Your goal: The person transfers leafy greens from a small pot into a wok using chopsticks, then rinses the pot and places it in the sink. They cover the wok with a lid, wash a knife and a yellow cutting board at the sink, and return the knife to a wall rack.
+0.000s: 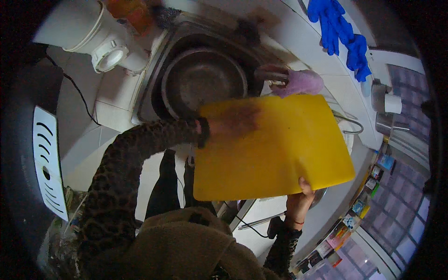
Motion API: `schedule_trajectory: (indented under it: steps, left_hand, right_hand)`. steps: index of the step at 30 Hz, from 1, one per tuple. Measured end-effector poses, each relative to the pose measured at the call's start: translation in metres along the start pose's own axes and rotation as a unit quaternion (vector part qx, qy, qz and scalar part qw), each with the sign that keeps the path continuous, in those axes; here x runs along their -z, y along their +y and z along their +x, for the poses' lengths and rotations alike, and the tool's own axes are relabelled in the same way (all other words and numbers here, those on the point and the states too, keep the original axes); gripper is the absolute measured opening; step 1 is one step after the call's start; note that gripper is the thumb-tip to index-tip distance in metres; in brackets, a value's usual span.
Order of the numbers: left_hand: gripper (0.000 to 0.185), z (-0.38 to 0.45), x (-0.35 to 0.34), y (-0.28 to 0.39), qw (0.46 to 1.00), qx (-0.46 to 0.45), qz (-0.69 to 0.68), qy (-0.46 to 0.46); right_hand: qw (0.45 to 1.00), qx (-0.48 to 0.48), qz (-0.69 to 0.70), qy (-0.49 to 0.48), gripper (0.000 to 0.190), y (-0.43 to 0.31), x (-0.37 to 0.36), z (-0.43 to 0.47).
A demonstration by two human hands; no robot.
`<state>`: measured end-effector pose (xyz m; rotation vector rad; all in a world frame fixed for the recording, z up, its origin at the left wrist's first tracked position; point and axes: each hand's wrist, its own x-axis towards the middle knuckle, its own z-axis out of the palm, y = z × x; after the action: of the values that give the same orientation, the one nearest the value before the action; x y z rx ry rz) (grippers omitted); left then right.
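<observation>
A yellow cutting board (280,154) is held tilted in front of my body, over the front edge of the sink. My right hand (303,192) grips its lower edge, with the thumb on the upper face and the fingers hidden beneath. Across the board's far left part, my left hand (238,122) is heavily blurred. Whether it holds anything cannot be made out. Just beyond the board, a round metal basin (206,80) sits in the sink (150,91). A pink cloth (304,82) hangs by the board's far edge, around what looks like a faucet.
Blue rubber gloves (336,31) lie on the ledge at the upper right. A white plastic vessel (84,28) with a spout stands left of the sink. Metal and white containers (388,105) and several small packages (358,206) line the windowsill. A black cord (78,91) runs at the left.
</observation>
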<state>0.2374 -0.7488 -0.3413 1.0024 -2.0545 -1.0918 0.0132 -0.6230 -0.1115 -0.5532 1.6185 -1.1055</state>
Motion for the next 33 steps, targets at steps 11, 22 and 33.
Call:
schedule_trajectory:
  steps: [11, 22, 33]
  left_hand:
    - [0.038, -0.069, 0.048, -0.185, 0.941, 0.318, -0.115, 0.017]
    - [0.045, 0.001, 0.029, 0.061, 0.845, 0.081, -0.526, 0.043]
    - [0.041, 0.01, -0.028, -0.014, 0.996, -0.049, -0.038, 0.071]
  right_hand:
    - [1.0, -0.006, 0.006, 0.02, 0.053, -0.003, 0.004, -0.003]
    - [1.0, 0.011, 0.013, 0.004, 0.05, -0.013, -0.015, -0.001]
    - [1.0, 0.014, -0.004, 0.008, 0.053, -0.014, -0.006, -0.007]
